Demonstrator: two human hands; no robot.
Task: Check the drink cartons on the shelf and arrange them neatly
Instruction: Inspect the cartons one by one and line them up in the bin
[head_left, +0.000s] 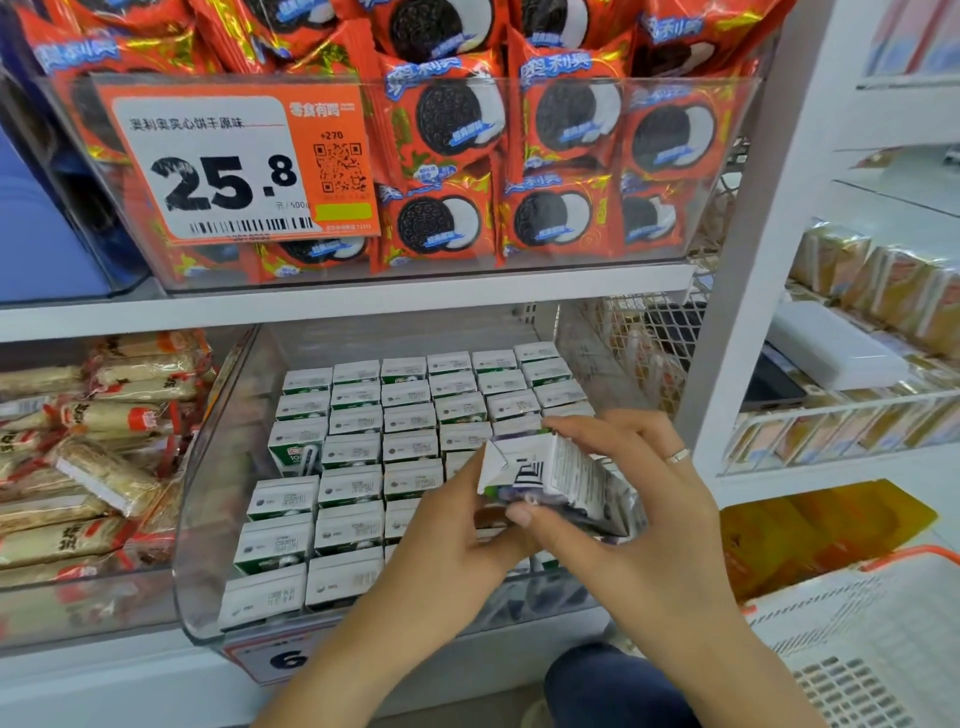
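Several small white-topped drink cartons (358, 447) stand upright in rows inside a clear plastic bin (208, 519) on the lower shelf. One carton (296, 452) at the left sticks up higher, its green side and straw showing. Above the bin's right front part, both hands hold a tilted carton (550, 467) with its folded end and barcode facing me. My left hand (457, 540) grips it from below on the left. My right hand (623, 488), with a ring, wraps it from the right, thumb under it. The cartons beneath my hands are hidden.
A clear bin of red cookie packs (447, 124) with an orange price tag (234, 166) sits on the shelf above. Wrapped snack bars (93, 467) fill the bin to the left. A white shelf post (748, 260) stands at the right, a white basket (852, 639) below it.
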